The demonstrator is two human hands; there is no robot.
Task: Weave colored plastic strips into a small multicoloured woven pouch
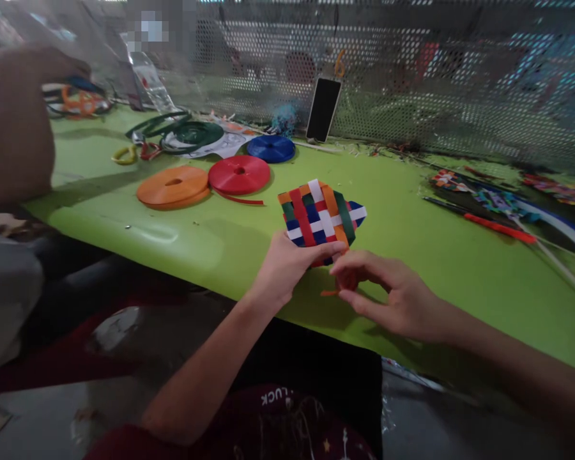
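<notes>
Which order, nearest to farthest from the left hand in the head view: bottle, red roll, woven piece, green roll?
1. Woven piece: in the left hand.
2. Red roll: ahead, leftward.
3. Green roll: beyond red roll.
4. Bottle: back left.

The light is dim and soft, with brighter patches showing through the grey perforated metal screen (268, 64). A pale glare streaks the glossy lime-green tabletop (402, 220); the space below its edge sinks into shadow. Edges look stretched; pixelation masks an upper-left patch.
</notes>
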